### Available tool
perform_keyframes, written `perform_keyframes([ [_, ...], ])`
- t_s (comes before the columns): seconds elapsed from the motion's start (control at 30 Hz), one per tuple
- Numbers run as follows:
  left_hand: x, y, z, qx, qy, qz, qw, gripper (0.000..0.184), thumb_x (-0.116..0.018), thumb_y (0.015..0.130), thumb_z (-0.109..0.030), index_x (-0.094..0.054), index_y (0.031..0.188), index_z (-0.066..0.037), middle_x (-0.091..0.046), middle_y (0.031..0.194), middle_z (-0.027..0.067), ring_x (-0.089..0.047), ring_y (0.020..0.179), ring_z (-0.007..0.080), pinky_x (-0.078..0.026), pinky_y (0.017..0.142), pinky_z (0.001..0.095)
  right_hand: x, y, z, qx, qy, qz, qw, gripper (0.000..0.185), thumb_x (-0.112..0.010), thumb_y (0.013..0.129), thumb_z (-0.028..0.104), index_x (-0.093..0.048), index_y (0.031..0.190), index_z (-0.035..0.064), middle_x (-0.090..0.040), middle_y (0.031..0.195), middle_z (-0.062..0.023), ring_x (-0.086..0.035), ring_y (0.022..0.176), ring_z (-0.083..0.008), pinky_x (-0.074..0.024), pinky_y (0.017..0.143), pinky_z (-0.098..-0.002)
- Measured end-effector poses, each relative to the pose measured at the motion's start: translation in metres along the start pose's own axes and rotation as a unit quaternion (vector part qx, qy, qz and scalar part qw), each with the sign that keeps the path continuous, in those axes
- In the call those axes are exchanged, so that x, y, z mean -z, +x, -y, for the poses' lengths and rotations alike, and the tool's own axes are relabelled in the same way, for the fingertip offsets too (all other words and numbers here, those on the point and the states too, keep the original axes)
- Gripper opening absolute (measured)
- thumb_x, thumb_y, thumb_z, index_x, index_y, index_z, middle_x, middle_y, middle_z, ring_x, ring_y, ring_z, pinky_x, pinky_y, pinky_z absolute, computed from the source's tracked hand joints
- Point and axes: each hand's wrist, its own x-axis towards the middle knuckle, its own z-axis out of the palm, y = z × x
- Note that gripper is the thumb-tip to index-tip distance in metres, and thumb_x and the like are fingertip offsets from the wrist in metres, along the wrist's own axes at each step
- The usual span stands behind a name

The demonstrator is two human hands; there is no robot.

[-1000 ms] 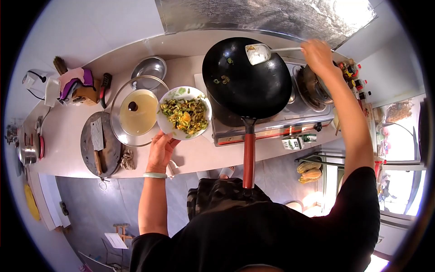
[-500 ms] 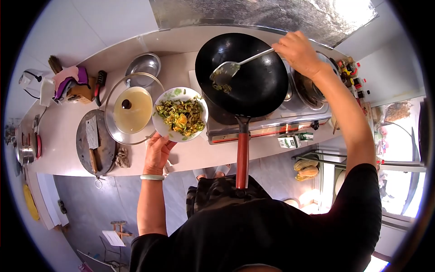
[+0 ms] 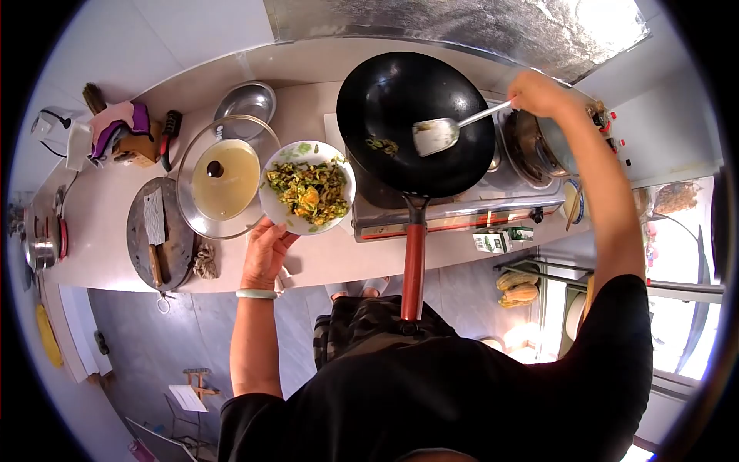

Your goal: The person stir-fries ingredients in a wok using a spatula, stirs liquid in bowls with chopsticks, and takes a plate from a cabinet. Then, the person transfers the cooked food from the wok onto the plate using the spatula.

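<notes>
My left hand (image 3: pixel 267 248) grips the near rim of a white plate (image 3: pixel 313 228) heaped with cooked egg and green vegetables (image 3: pixel 309 191). The plate is beside the wok's left edge. My right hand (image 3: pixel 536 94) is closed round the handle end of a metal spatula (image 3: pixel 436 136), whose blade is over the inside of the black wok (image 3: pixel 431 173). A small clump of food (image 3: pixel 382 145) lies in the wok, left of the blade. The wok's red handle (image 3: pixel 413 269) points toward my body, and no hand is on it.
A glass lid (image 3: pixel 185 204) covers a bowl left of the plate, with a metal bowl (image 3: pixel 248 104) behind. Farther left, a cleaver (image 3: pixel 155 218) lies on a round board (image 3: pixel 179 254). Right of the wok is a metal pot (image 3: pixel 531 142); small boxes (image 3: pixel 493 242) stand at the stove's front.
The spatula went down and left to the food in the wok, then back right, away from the clump. My left hand still holds the plate, with little movement.
</notes>
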Motion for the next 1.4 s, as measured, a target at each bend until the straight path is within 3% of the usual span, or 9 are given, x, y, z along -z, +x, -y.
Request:
perform_keyframes([
  [0.1, -0.007, -0.001, -0.003, -0.003, 0.002, -0.003, 1.0, 0.027, -0.055, 0.089, -0.009, -0.059, 0.114, -0.001, -0.064, 0.111, 0.0104, -0.062, 0.104, 0.0208, -0.049, 0.096, 0.0375, -0.024, 0.015, 0.014, 0.002, 0.135, 0.027, 0.991, 0.013, -0.071, 0.075, 0.012, -0.07, 0.085, 0.0046, -0.068, 0.08, -0.0121, -0.065, 0.079, -0.0256, -0.0493, 0.071, -0.038],
  [0.2, -0.002, 0.003, -0.001, 0.006, 0.008, -0.003, 1.0, 0.034, -0.057, 0.088, -0.01, -0.056, 0.119, 0.003, -0.062, 0.116, 0.0128, -0.061, 0.107, 0.0224, -0.047, 0.099, 0.0396, -0.042, 0.037, 0.016, -0.007, 0.238, 0.018, 0.971, 0.013, -0.071, 0.074, 0.013, -0.071, 0.085, 0.0051, -0.068, 0.079, -0.0104, -0.065, 0.079, -0.0228, -0.0487, 0.072, -0.0365],
  [0.57, -0.004, 0.015, -0.003, 0.004, 0.008, 0.018, 1.0, 0.03, -0.058, 0.089, -0.012, -0.058, 0.116, 0.0, -0.064, 0.112, 0.0104, -0.062, 0.104, 0.0193, -0.049, 0.096, 0.0355, 0.045, 0.017, 0.102, 0.016, 0.008, -0.067, 0.998, 0.016, -0.067, 0.084, 0.019, -0.07, 0.094, 0.0078, -0.069, 0.089, -0.0107, -0.065, 0.091, -0.0283, -0.0481, 0.084, -0.0396],
  [0.67, -0.002, 0.017, -0.005, 0.007, 0.006, 0.024, 1.0, 0.029, -0.059, 0.089, -0.012, -0.059, 0.115, 0.001, -0.065, 0.111, 0.0104, -0.062, 0.103, 0.0191, -0.049, 0.096, 0.0355, 0.047, 0.012, 0.104, 0.061, -0.002, -0.108, 0.992, 0.014, -0.067, 0.081, 0.014, -0.068, 0.092, 0.0047, -0.066, 0.08, -0.0115, -0.063, 0.079, -0.0286, -0.0472, 0.074, -0.0379],
  [0.97, 0.001, 0.012, -0.011, 0.007, -0.004, 0.038, 0.999, 0.03, -0.059, 0.088, -0.011, -0.059, 0.116, 0.001, -0.065, 0.111, 0.0099, -0.062, 0.102, 0.0192, -0.049, 0.095, 0.0354, 0.082, -0.034, 0.12, 0.056, 0.077, -0.145, 0.985, 0.012, -0.065, 0.084, 0.014, -0.066, 0.087, 0.0028, -0.061, 0.079, -0.0089, -0.058, 0.077, -0.0271, -0.0452, 0.071, -0.0371],
  [1.13, 0.012, -0.003, -0.016, 0.005, -0.016, 0.034, 0.999, 0.032, -0.059, 0.088, -0.01, -0.059, 0.118, 0.001, -0.064, 0.113, 0.0099, -0.062, 0.104, 0.0202, -0.049, 0.096, 0.0371, 0.058, -0.057, 0.164, 0.222, -0.037, -0.316, 0.922, 0.011, -0.067, 0.08, 0.014, -0.067, 0.088, 0.0083, -0.06, 0.078, -0.0033, -0.055, 0.079, -0.0225, -0.0399, 0.072, -0.0338],
  [1.27, 0.019, -0.026, -0.028, 0.005, -0.026, 0.023, 0.999, 0.031, -0.059, 0.087, -0.008, -0.059, 0.117, 0.001, -0.064, 0.112, 0.0095, -0.062, 0.102, 0.0202, -0.05, 0.094, 0.0367, 0.036, -0.081, 0.191, 0.226, -0.077, -0.41, 0.88, 0.016, -0.07, 0.075, 0.008, -0.065, 0.09, 0.0067, -0.058, 0.078, -0.0028, -0.055, 0.075, -0.0221, -0.0398, 0.068, -0.034],
  [1.4, 0.013, -0.041, -0.043, -0.002, -0.025, 0.029, 0.999, 0.029, -0.058, 0.088, -0.008, -0.059, 0.115, 0.0, -0.064, 0.111, 0.0099, -0.063, 0.101, 0.0204, -0.051, 0.092, 0.0357, 0.003, -0.107, 0.196, 0.169, -0.049, -0.464, 0.868, 0.018, -0.071, 0.074, 0.007, -0.063, 0.09, 0.0059, -0.061, 0.081, -0.0051, -0.057, 0.071, -0.0237, -0.0431, 0.063, -0.0347],
])
